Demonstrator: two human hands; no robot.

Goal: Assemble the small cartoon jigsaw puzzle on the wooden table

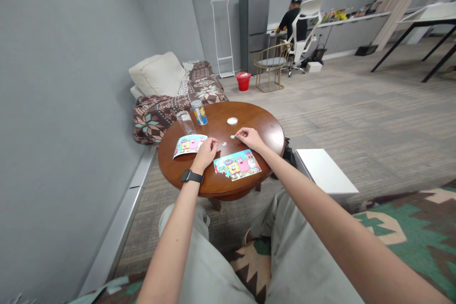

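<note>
A nearly whole cartoon jigsaw puzzle (242,165) lies flat on the round wooden table, its left edge ragged with gaps. My right hand (251,139) is closed in a pinch on a small jigsaw piece, beside loose pieces (232,137) on the tabletop. Another loose piece (224,144) rests between my two hands. My left hand (206,153), with a black watch at the wrist, has its fingertips pressed together above the puzzle's upper left; what they hold, if anything, is too small to make out. Left of it lies a curled picture sheet (188,144) of the same cartoon.
On the round table (256,118) stand a printed can (199,113) and a clear plastic cylinder (185,123); a round lid (232,121) lies behind the pieces. A white box (326,168) is at the right. Farther back are a red bucket (243,81) and a seated person (294,21).
</note>
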